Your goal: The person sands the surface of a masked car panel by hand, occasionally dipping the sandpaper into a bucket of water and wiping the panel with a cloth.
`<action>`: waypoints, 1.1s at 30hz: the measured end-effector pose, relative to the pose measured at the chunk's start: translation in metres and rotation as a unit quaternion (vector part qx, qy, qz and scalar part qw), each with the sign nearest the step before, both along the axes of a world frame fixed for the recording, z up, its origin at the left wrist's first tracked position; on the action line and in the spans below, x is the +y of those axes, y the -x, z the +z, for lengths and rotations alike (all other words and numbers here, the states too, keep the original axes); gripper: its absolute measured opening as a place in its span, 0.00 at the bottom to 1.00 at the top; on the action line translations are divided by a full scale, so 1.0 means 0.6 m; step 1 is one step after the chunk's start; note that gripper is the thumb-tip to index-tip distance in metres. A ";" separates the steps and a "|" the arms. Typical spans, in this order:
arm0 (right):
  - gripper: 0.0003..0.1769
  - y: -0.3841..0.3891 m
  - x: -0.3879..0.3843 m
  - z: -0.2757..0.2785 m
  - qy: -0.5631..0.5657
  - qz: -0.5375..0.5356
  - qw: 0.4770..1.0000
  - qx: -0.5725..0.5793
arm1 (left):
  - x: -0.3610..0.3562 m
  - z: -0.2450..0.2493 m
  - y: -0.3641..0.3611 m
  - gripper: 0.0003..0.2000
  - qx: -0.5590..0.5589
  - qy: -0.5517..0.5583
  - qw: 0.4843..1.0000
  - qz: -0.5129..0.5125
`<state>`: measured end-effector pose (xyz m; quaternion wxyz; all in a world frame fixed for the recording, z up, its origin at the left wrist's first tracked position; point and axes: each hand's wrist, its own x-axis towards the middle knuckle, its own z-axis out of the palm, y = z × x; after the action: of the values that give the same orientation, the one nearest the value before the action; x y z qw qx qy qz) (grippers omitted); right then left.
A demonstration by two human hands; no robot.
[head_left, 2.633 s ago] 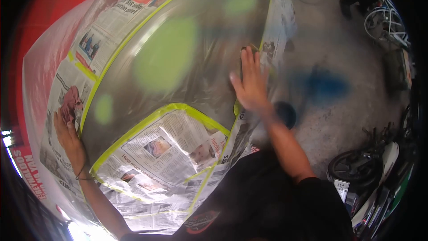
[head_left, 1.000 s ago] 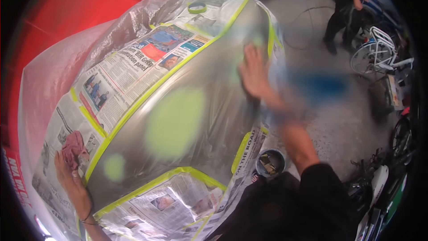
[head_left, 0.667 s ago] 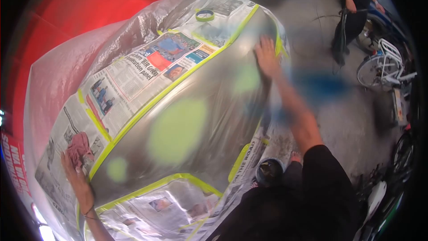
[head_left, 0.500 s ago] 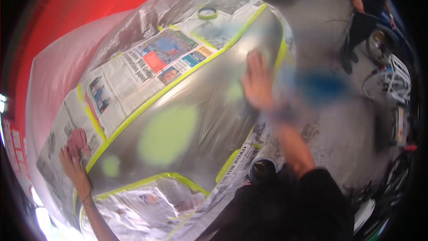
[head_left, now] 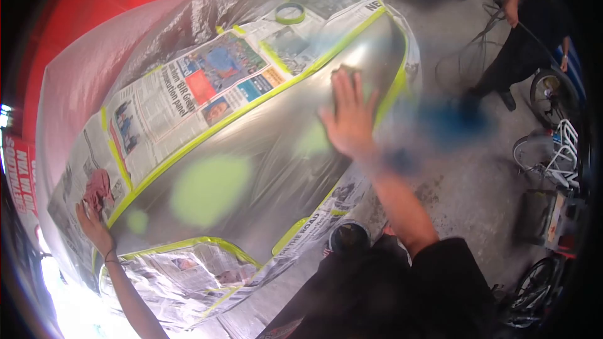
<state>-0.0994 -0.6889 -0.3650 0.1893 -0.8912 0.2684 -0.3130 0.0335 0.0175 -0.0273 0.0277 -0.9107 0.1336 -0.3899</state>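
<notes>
A silver-grey car body panel (head_left: 276, 150) lies before me, with pale green patches on it, the largest a green patch (head_left: 210, 189) near the middle. My right hand (head_left: 350, 119) lies flat on the panel's upper part, thumb and fingers apart, beside a smaller green patch (head_left: 312, 139). A thin dark edge shows beyond its fingertips; what it is I cannot make out. My left hand (head_left: 93, 229) rests on the newspaper at lower left, fingers stretched out, close to a crumpled pink cloth (head_left: 98, 188). Yellow-green masking tape (head_left: 188, 159) borders the panel.
Newspaper (head_left: 166, 103) and clear plastic sheeting (head_left: 94, 81) cover the surrounding red bodywork. A tape roll (head_left: 290, 14) sits on the newspaper. Below the panel's edge stands a dark round container (head_left: 349, 238). At right are a person in dark clothes (head_left: 527, 44) with a cable, and a white bicycle (head_left: 562, 154).
The whole view has shifted, so the panel appears further left. The right hand's fingers are spread wider on the panel. The other person's legs have moved. My left hand stays by the cloth.
</notes>
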 end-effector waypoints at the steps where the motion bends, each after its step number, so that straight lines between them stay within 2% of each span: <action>1: 0.42 0.023 0.011 0.005 0.014 0.042 0.999 -0.001 | -0.003 -0.002 0.004 0.28 0.000 -0.005 1.000 -0.003; 2: 0.42 0.034 0.011 0.007 0.028 0.084 0.996 -0.002 | -0.005 -0.003 0.006 0.28 0.007 0.004 1.000 0.006; 3: 0.42 0.024 -0.013 0.004 0.023 0.079 0.997 -0.006 | -0.010 0.001 0.004 0.28 0.012 0.012 1.000 0.013; 5: 0.41 -0.025 -0.119 0.003 -0.004 0.010 0.999 -0.034 | -0.016 0.002 0.007 0.28 0.011 0.004 1.000 0.016; 7: 0.41 -0.091 -0.247 -0.027 -0.039 -0.036 0.991 -0.126 | -0.026 0.004 0.008 0.28 0.003 0.002 1.000 0.020; 9: 0.42 -0.108 -0.291 -0.029 -0.053 -0.026 0.990 -0.131 | -0.032 -0.001 0.010 0.28 0.009 0.027 1.000 0.008; 10: 0.43 -0.111 -0.302 -0.022 -0.065 -0.011 0.989 -0.130 | -0.031 -0.001 0.006 0.28 0.007 0.031 0.999 0.007; 11: 0.43 -0.105 -0.276 -0.036 -0.010 -0.019 0.992 -0.122 | -0.026 0.000 0.007 0.29 0.008 0.019 1.000 0.013; 12: 0.44 -0.072 -0.213 -0.027 0.043 -0.026 0.992 -0.113 | -0.022 -0.001 0.011 0.30 0.010 0.005 1.000 0.020; 13: 0.44 -0.036 -0.164 -0.013 0.045 -0.023 0.992 -0.114 | -0.022 -0.002 0.011 0.30 0.009 0.007 1.000 0.023; 15: 0.45 0.019 -0.089 0.012 0.049 0.112 0.990 -0.071 | -0.032 0.000 0.014 0.28 0.018 0.032 0.999 -0.015; 17: 0.44 -0.002 -0.140 -0.034 0.098 0.090 0.989 -0.058 | -0.029 0.004 0.007 0.28 0.060 0.072 0.995 -0.026; 18: 0.37 -0.024 -0.173 -0.040 0.098 0.095 0.988 -0.071 | -0.030 -0.005 0.005 0.28 0.072 0.161 0.983 -0.053; 19: 0.35 -0.058 -0.213 -0.054 0.110 0.080 0.983 -0.127 | -0.045 -0.001 0.015 0.28 0.059 0.092 0.993 -0.034; 20: 0.33 -0.084 -0.260 -0.088 0.101 0.047 0.991 -0.077 | 0.038 -0.004 -0.010 0.27 0.048 0.031 0.998 -0.015; 21: 0.34 -0.098 -0.239 -0.082 0.079 0.017 0.994 -0.072 | -0.041 0.006 0.019 0.27 0.030 0.007 0.999 -0.020; 22: 0.34 -0.112 -0.218 -0.075 0.056 -0.013 0.996 -0.067 | -0.037 0.008 0.017 0.27 0.033 0.004 0.999 -0.024; 24: 0.35 -0.076 -0.068 -0.032 0.080 0.003 0.997 -0.004 | -0.026 0.003 0.006 0.28 0.035 0.045 0.997 -0.043; 25: 0.39 -0.052 0.026 -0.018 0.136 0.028 0.989 0.040 | -0.028 0.002 0.006 0.29 0.024 0.036 0.998 -0.047; 26: 0.44 -0.028 0.135 0.013 0.041 0.095 0.994 -0.034 | -0.029 0.001 0.008 0.30 0.012 0.027 0.998 -0.050; 28: 0.49 0.005 0.310 0.071 -0.064 0.211 0.966 -0.135 | -0.027 0.006 0.004 0.32 -0.034 -0.088 0.995 -0.036; 29: 0.49 0.017 0.351 0.089 -0.064 0.223 0.964 -0.131 | -0.018 0.003 0.001 0.32 -0.055 -0.143 0.988 -0.026; 31: 0.49 0.020 0.404 0.127 0.009 0.310 0.943 -0.123 | -0.004 0.003 -0.021 0.32 -0.045 -0.124 0.991 -0.035; 32: 0.48 0.006 0.391 0.125 0.082 0.299 0.947 -0.078 | 0.007 -0.001 -0.021 0.31 -0.039 -0.104 0.992 -0.052; 33: 0.48 -0.004 0.375 0.125 0.091 0.298 0.947 -0.075 | -0.008 0.000 -0.005 0.31 -0.040 -0.096 0.993 -0.053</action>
<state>-0.0973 -0.4640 -0.2899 0.2121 -0.9179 -0.0542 -0.3311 0.0368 0.0126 -0.0272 0.0989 -0.8793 0.2175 -0.4120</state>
